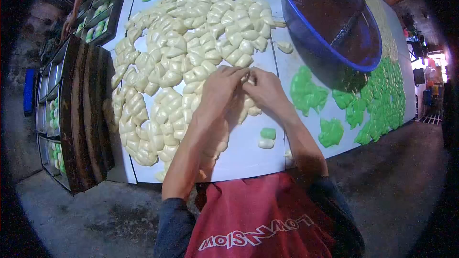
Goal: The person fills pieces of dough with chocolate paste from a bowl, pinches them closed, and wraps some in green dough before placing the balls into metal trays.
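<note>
My left hand (222, 88) and my right hand (266, 91) meet over the table, fingertips pinched together. A small piece of pale dough (249, 80) shows between the fingers, mostly hidden by them. Around and beyond my left hand spreads a wide layer of cream-coloured dough pieces (167, 57), many pressed against each other. Just in front of me, between my forearms, a green dough piece (268, 133) touches a white one (266, 143). To the right of my right hand lie flattened clumps of green dough (307, 91).
A large blue basin (330, 19) stands at the back right of the white table (244, 157). More green dough pieces (385, 100) cover the right side. Dark trays (71, 114) with compartments, some holding green and white pieces, stand at the left. Another person's arm (76, 5) shows behind them.
</note>
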### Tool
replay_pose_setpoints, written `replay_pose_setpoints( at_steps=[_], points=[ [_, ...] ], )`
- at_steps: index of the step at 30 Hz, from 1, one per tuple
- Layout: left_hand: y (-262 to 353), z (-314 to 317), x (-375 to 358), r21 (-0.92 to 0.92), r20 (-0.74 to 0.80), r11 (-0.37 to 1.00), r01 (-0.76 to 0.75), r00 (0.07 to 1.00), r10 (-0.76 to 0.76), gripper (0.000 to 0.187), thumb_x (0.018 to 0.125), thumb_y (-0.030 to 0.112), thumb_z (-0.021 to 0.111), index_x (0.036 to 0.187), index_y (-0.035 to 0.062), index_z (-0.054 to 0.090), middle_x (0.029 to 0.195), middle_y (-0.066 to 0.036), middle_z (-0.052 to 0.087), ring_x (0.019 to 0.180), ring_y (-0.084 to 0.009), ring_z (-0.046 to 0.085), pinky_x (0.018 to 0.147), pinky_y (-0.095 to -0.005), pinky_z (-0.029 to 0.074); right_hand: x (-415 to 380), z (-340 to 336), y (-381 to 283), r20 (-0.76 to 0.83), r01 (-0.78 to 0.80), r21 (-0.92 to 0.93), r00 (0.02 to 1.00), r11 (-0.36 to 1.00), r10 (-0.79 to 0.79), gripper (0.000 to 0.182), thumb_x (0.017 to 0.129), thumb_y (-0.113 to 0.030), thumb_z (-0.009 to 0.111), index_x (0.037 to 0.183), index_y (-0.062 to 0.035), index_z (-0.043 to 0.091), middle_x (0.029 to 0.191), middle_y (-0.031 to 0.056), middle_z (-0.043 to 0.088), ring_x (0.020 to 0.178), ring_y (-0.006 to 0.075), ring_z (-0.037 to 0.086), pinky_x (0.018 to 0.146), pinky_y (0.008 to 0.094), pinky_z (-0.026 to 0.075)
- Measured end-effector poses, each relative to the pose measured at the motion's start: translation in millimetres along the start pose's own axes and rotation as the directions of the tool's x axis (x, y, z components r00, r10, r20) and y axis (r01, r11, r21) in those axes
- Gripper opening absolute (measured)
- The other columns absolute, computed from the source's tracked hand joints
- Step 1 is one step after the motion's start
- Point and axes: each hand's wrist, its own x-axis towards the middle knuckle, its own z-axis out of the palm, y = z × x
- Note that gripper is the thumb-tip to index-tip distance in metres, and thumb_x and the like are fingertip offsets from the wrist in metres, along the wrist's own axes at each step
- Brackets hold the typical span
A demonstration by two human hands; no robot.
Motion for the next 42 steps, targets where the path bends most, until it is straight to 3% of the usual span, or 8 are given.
replay_pose_setpoints(
  at_steps=[7,10,17,26,30,33,37,42],
  points=[
    [-28.6,-12.0,15.7,0.064,0.29,0.996,-0.062,0.956,0.041,0.025,0.078,0.019,0.062,0.1,0.0131,0.071,0.097,-0.011,0.064,0.099,-0.0314,0.058,0.087,-0.043,0.041,-7.9,-11.7,56.7,0.072,-0.201,0.7,0.975,0.685,0.212,0.022,0.081,-0.015,0.058,0.099,-0.002,0.056,0.077,0.0035,0.058,0.068,0.0112,0.055,0.061,0.0277,0.048],
    [-35.3,-14.3,18.5,-0.029,0.344,0.999,0.017,0.939,-0.006,0.025,0.078,0.02,0.061,0.099,0.0117,0.07,0.098,-0.012,0.065,0.098,-0.0318,0.058,0.089,-0.0444,0.041,-7.4,-13.0,33.2,0.14,-0.191,0.677,0.982,0.711,0.131,0.038,0.082,-0.02,0.063,0.115,-0.0037,0.055,0.078,0.0058,0.061,0.071,0.0124,0.058,0.065,0.0282,0.049],
    [-39.2,-9.2,32.6,0.164,0.518,0.981,-0.106,0.855,0.006,0.024,0.081,0.028,0.065,0.1,0.0147,0.072,0.093,-0.012,0.068,0.095,-0.0322,0.062,0.085,-0.0467,0.042,1.4,-20.2,-1.1,0.198,-0.02,-0.15,0.979,0.988,0.05,0.042,0.076,-0.035,0.067,0.101,-0.0014,0.07,0.095,0.0231,0.067,0.089,0.0411,0.064,0.083,0.0461,0.049],
    [-41.9,-31.0,23.9,0.194,0.284,0.97,0.147,0.938,-0.199,0.024,0.081,0.023,0.063,0.099,0.0083,0.067,0.091,-0.015,0.067,0.093,-0.0335,0.062,0.083,-0.0461,0.045,-14.5,-36.9,69.1,0.148,-0.278,0.782,0.952,0.558,0.268,0.014,0.078,-0.015,0.057,0.085,-0.0026,0.059,0.083,0.0059,0.062,0.07,0.0159,0.06,0.059,0.0266,0.051],
    [-27.2,-35.1,28.9,0.061,0.349,0.941,0.332,0.877,-0.331,0.042,0.081,0.022,0.064,0.121,0.0084,0.06,0.109,-0.019,0.065,0.109,-0.037,0.058,0.095,-0.0478,0.041,-23.1,-43.1,54.1,0.078,-0.235,0.776,0.957,0.585,0.28,0.018,0.084,-0.014,0.053,0.095,-0.0019,0.061,0.1,0.0076,0.063,0.077,0.0166,0.061,0.06,0.0266,0.052],
    [-14.7,-26.4,10.8,0.16,0.058,0.986,0.045,0.997,-0.055,0.05,0.079,0.026,0.067,0.124,0.0092,0.057,0.116,-0.015,0.061,0.109,-0.0329,0.056,0.099,-0.0529,0.034,-20.7,-43.6,54.6,0.18,-0.271,0.646,0.963,0.714,0.203,0.035,0.088,-0.024,0.054,0.114,-0.0009,0.062,0.097,0.0085,0.062,0.077,0.0143,0.06,0.062,0.0263,0.05],
    [16.0,-0.9,3.0,0.018,0.155,1.0,0.008,0.988,-0.011,0.082,0.072,0.033,0.077,0.142,0.0103,0.04,0.121,-0.013,0.057,0.111,-0.0308,0.054,0.098,-0.0496,0.033,-22.3,-49.1,52.1,0.211,-0.106,0.16,0.975,0.981,0.071,0.025,0.085,-0.027,0.066,0.09,-0.0029,0.062,0.09,0.0062,0.064,0.077,0.016,0.058,0.067,0.0297,0.048],
    [34.1,39.2,5.5,0.032,0.111,0.999,0.031,0.993,-0.035,0.039,0.079,0.033,0.071,0.108,0.008,0.062,0.09,-0.011,0.064,0.096,-0.0282,0.058,0.086,-0.0473,0.033,-17.8,-55.1,51.6,0.146,-0.269,0.557,0.963,0.786,0.226,0.026,0.086,-0.02,0.065,0.106,-0.0046,0.06,0.089,0.0067,0.062,0.076,0.0154,0.06,0.07,0.0307,0.05]
  ],
)
